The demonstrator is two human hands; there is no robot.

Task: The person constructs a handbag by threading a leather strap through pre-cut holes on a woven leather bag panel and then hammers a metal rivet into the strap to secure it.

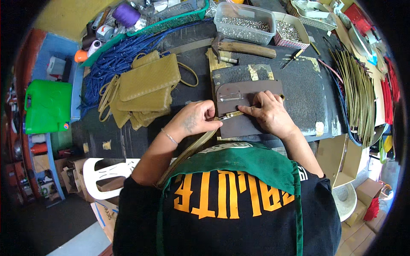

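Pinched between the thumb and fingers of my left hand (194,118) is the end of an olive strap (196,144), whose length trails down beside my left forearm. My right hand (273,114) is curled on a dark brown board (241,129), its index fingertip pressing beside a narrow olive and silver piece (230,115) that meets the strap end. Something with a small brass-coloured end shows past my right knuckles; its kind is hidden by the fingers. A clear plastic piece (230,97) lies on the board just beyond both hands.
Stacked olive woven pouches (149,79) and blue cords (106,59) lie to the left. Beyond the board rest a wooden-handled hammer (247,49) and a tub of metal fittings (245,25). Olive straps (352,94) hang at right. A white chair (106,175) stands lower left.
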